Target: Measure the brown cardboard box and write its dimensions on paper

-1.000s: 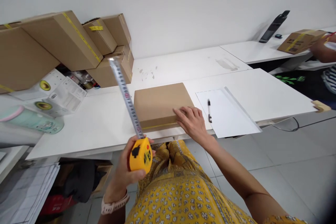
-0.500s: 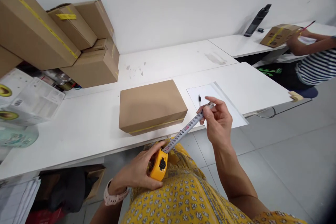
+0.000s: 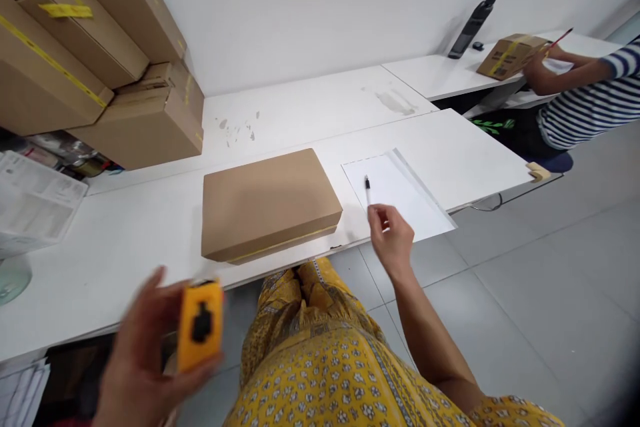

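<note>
My left hand (image 3: 143, 363) is low at the left, closed round a yellow tape measure (image 3: 200, 323) with its tape drawn in; both are smeared by motion. My right hand (image 3: 393, 235) hovers at the table's front edge, fingers loosely curled with nothing visible in them, just below a black pen (image 3: 367, 188) that lies on a white sheet of paper (image 3: 400, 197). A flat brown cardboard box (image 3: 267, 203) with a yellow tape strip sits on the white table (image 3: 125, 240) between my hands.
Stacked cardboard boxes (image 3: 90, 60) lean against the wall at the left, with white printed packaging (image 3: 35, 200) below them. At the far right another person in a striped sleeve (image 3: 585, 97) works at a second table beside a small box (image 3: 510, 53). Grey tiled floor lies to the right.
The tape has retracted into the yellow case. My left hand swung left and down with it. My right hand let go of the tape's end and moved toward the pen.
</note>
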`<act>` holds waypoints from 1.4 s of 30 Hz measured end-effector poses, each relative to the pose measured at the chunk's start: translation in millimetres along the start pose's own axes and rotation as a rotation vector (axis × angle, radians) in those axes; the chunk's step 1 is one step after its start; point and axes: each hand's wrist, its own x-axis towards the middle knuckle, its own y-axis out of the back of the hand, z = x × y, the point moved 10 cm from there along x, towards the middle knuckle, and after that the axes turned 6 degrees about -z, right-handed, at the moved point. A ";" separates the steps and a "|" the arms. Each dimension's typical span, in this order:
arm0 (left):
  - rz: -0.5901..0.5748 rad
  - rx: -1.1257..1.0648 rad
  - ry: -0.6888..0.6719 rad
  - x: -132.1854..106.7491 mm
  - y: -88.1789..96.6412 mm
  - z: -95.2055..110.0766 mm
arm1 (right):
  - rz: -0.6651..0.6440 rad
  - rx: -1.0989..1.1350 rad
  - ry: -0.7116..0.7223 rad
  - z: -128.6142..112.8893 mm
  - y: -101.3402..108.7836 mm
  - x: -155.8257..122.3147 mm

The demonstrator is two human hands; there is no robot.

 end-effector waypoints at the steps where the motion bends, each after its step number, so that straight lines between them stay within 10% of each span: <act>1: 0.140 0.014 0.034 6.4 21.4 -5.4 | -0.046 -0.100 -0.089 24.6 -6.9 12.7; 5: 0.391 0.326 0.143 46.2 61.2 -37.4 | -0.310 -0.375 -0.287 90.4 -42.6 43.1; 12: 0.230 0.628 0.320 95.9 37.6 -109.3 | -0.539 -0.328 -0.153 102.1 -70.0 55.9; 18: 0.099 0.683 0.403 109.0 13.5 -134.2 | -0.283 0.402 -0.237 126.9 -20.8 67.6; 21: 0.077 0.672 0.363 113.0 6.7 -144.5 | -0.067 0.372 -0.157 141.6 20.5 73.7; 26: 0.118 0.648 0.152 114.1 -6.1 -138.5 | 0.097 -0.016 -0.079 166.0 56.7 73.7; 35: 0.255 0.595 0.038 106.6 -4.4 -120.0 | 0.036 -0.527 -0.343 211.8 44.2 62.0; 42: 0.468 0.040 -0.097 95.4 2.3 -63.3 | -0.108 -0.387 -0.324 194.5 43.6 69.1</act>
